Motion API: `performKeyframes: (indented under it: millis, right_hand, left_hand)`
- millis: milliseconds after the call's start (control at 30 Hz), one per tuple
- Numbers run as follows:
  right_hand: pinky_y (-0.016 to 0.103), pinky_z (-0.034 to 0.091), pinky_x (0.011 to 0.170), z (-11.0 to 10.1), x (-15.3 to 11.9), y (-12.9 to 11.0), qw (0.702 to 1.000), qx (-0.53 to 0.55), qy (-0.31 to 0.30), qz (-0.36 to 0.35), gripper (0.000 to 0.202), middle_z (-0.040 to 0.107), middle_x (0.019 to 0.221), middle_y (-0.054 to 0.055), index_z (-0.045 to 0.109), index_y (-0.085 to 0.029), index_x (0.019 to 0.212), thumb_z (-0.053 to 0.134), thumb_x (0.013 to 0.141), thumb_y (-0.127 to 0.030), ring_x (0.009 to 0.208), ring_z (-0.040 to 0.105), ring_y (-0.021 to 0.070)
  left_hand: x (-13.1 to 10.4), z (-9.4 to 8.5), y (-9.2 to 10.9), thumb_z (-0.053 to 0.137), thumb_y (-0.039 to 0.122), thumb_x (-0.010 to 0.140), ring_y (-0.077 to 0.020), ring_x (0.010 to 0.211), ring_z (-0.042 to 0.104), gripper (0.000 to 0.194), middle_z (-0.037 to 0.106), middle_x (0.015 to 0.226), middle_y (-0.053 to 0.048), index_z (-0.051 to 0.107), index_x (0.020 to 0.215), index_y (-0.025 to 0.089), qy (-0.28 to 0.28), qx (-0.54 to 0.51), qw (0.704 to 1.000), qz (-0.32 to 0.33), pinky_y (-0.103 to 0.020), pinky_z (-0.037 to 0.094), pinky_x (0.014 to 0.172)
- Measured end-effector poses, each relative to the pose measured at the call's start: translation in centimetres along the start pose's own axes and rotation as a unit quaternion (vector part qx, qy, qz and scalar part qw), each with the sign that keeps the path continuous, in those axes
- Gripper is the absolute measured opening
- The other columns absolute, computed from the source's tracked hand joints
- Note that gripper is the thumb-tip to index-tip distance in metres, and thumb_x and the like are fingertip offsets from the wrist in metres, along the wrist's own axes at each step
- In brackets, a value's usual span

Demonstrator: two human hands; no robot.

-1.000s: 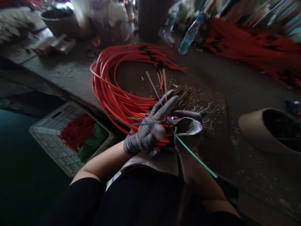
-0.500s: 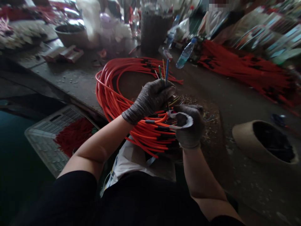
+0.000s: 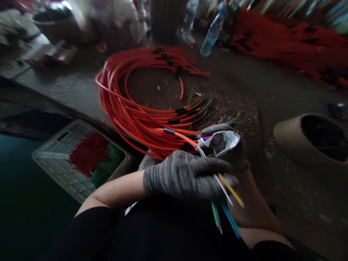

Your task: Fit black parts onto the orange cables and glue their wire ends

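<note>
My left hand (image 3: 187, 175), in a grey knit glove, is closed around thin coloured wires (image 3: 230, 190). Yellow, white, green and blue ends stick out below its fingers. These wires come from the stripped end of an orange cable (image 3: 186, 139) with a black sleeve on it. Just above, my gloved right hand (image 3: 225, 127) is curled at that stripped end, with a white ring-shaped band (image 3: 231, 142) looped about its fingers. Part of the right hand is hidden behind the band and the left hand. Beside both hands lies a coiled bundle of orange cables (image 3: 114, 90).
A plastic crate (image 3: 57, 156) with red and green material stands at lower left. On the right is a round brown container (image 3: 288, 132). A water bottle (image 3: 213, 32) and a heap of red cables (image 3: 277, 40) lie farther back. Scraps litter the brown board (image 3: 239, 103).
My left hand has swung down toward my body, bending the wires from pointing up to pointing down. The right hand stays at the cable end. The view has tilted downward.
</note>
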State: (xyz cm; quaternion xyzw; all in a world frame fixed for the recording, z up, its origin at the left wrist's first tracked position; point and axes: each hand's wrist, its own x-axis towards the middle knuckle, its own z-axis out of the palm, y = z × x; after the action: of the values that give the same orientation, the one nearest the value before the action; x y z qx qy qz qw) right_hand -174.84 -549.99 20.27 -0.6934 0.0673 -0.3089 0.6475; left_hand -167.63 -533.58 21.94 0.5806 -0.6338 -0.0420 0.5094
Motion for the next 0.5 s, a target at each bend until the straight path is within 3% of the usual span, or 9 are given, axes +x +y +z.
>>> performKeyframes:
  millis: [100,200,367,433,500]
  right_hand:
    - [0.03,0.054,0.055,-1.4,-1.3,-0.8,0.998,-0.041,-0.038,-0.016,0.029,0.072,0.075,0.004,0.077,-0.024,0.086,0.074,0.085,-0.053,0.06,0.064,0.0163]
    - [0.029,0.052,0.056,-1.6,-1.1,-1.6,0.994,-0.071,-0.07,-0.043,0.024,0.072,0.075,0.003,0.077,-0.025,0.089,0.069,0.09,-0.047,0.062,0.064,0.0157]
    - [0.034,0.054,0.065,-2.0,0.0,-1.8,0.97,-0.136,-0.197,-0.034,0.025,0.071,0.076,0.003,0.078,-0.025,0.087,0.072,0.086,-0.049,0.065,0.061,0.0176]
    - [0.033,0.054,0.063,-2.5,-0.2,-1.0,0.978,-0.118,-0.171,-0.003,0.028,0.072,0.08,0.004,0.078,-0.024,0.09,0.069,0.088,-0.05,0.064,0.062,0.0172]
    - [0.033,0.055,0.066,-3.2,-0.8,-0.2,0.988,-0.112,-0.105,0.005,0.026,0.073,0.083,0.005,0.078,-0.025,0.092,0.071,0.086,-0.05,0.069,0.064,0.0177]
  left_hand:
    - [-0.8,2.0,0.4,0.062,0.039,0.092,-0.014,0.06,0.066,0.021,0.078,0.085,-0.004,0.073,0.104,0.025,-0.092,0.021,0.991,0.094,-0.025,0.048,0.049]
    - [-0.3,2.5,0.2,0.056,0.034,0.096,-0.0131,0.059,0.064,0.022,0.077,0.084,-0.005,0.073,0.102,0.023,-0.123,0.083,0.976,0.157,-0.024,0.046,0.048]
    - [-0.5,2.6,0.4,0.051,0.041,0.099,-0.0154,0.063,0.066,0.031,0.074,0.077,-0.006,0.072,0.096,0.018,-0.129,0.114,0.974,0.145,-0.026,0.048,0.051]
    - [-0.9,2.6,0.7,0.052,0.043,0.098,-0.0142,0.058,0.063,0.034,0.071,0.072,-0.005,0.072,0.097,0.016,-0.121,0.109,0.979,0.12,-0.025,0.047,0.048]
    - [-0.9,2.1,0.6,0.053,0.046,0.097,-0.0121,0.055,0.06,0.034,0.072,0.074,-0.003,0.073,0.101,0.018,-0.099,0.091,0.985,0.112,-0.024,0.046,0.049]
